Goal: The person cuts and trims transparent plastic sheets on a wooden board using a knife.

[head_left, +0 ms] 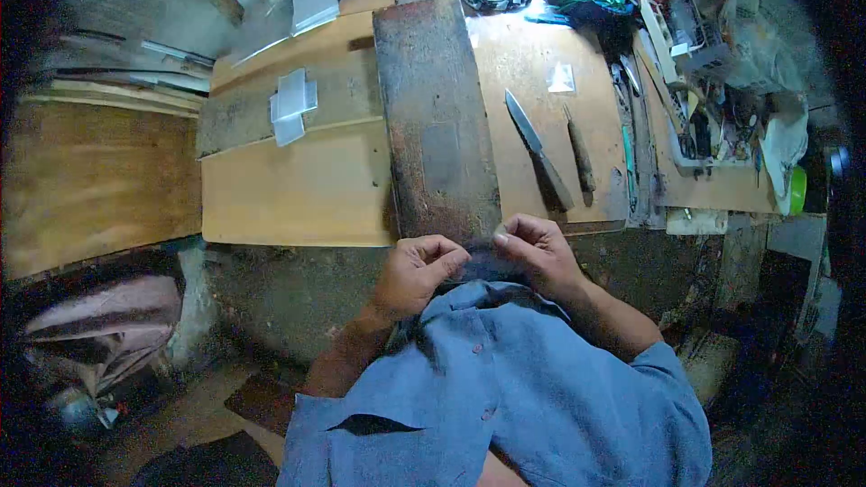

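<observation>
Through the head camera I see both hands at the table's [289, 207] near edge, just short of the dark board [437, 117]. On the left hand [413, 275] thumb and forefinger are pressed together in a pinch, and the right hand [541, 257] makes a similar pinch facing it, with a small gap between the two. The space between the fingertips is dim and blurred, so I cannot tell whether a thin film is caught there.

The board lies lengthwise across the table, its near end at the near edge. I judge it heavy and stiff, its worn face fairly grippy, and I would take it by its two long edges, a hand on each.

The see-through packets [291, 108], left of the board, look light, limp and slippery; I would pinch one at a corner. So does the small packet [561, 78], toward the table's far right.

The knife [523, 122] lies right of the board with its point toward the far edge; I would hold it only by the dark handle. Just beside it is a slim pointed tool [582, 158], best taken by its thick near end.

I find more sideways room toward the table's near left corner; on the right, the knife and the tool crowd the board's long edge.
</observation>
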